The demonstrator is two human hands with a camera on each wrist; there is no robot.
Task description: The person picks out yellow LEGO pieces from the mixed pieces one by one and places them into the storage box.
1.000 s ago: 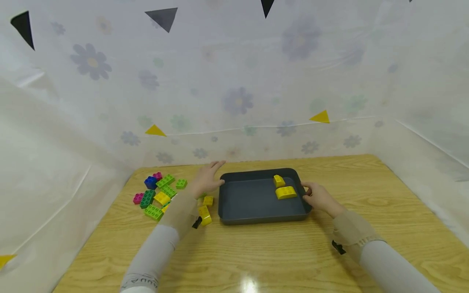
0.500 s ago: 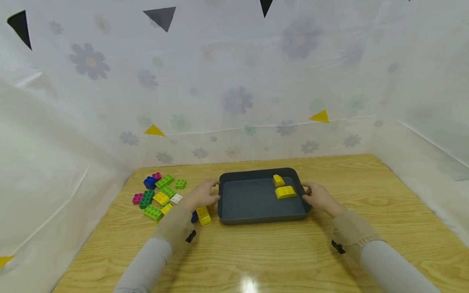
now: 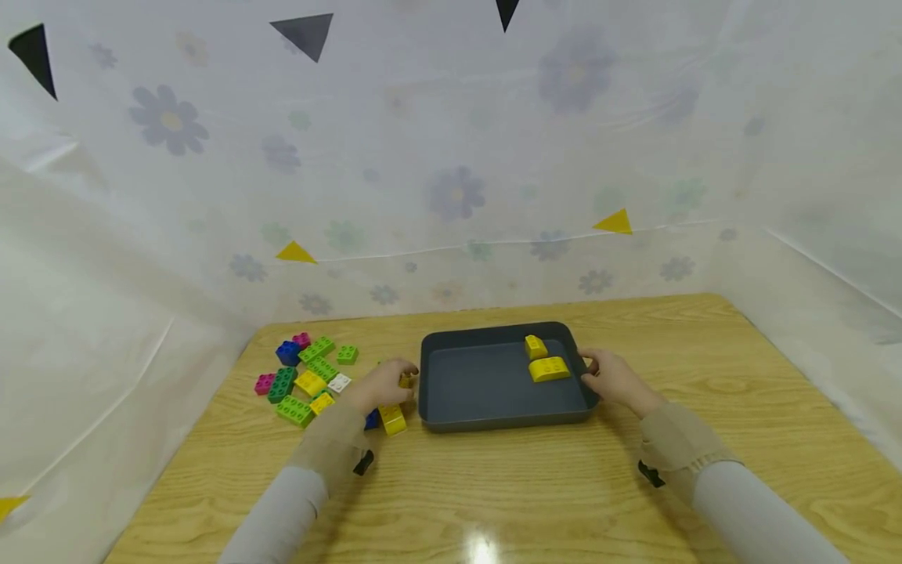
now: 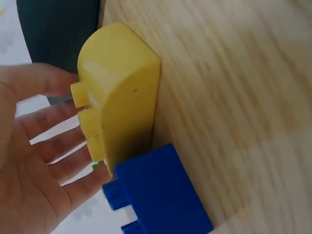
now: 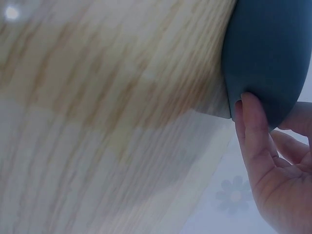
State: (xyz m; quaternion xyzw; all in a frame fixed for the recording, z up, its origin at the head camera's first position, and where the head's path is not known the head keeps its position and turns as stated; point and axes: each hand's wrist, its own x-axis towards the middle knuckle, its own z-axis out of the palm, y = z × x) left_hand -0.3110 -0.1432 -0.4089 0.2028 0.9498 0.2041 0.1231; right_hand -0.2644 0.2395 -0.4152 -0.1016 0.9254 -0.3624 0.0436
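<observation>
My left hand curls its thumb and index finger around a small yellow toy brick, just left of the dark grey tray. In the left wrist view, a rounded yellow brick and a blue brick stand in front of that hand, hiding its fingertips and the small brick. At the tray's right side, my right hand grips the rim; the right wrist view has its fingers against the outer wall. Inside the tray lie two yellow bricks, one short and one arched.
Left of the tray, loose bricks are scattered on the wooden table: dark green, lime, blue, white, pink and yellow. A flowered sheet hangs behind the table.
My left hand has come down from above the tray's left edge and closed around the small yellow brick. The right hand stays at the tray's rim, and the tray has barely moved.
</observation>
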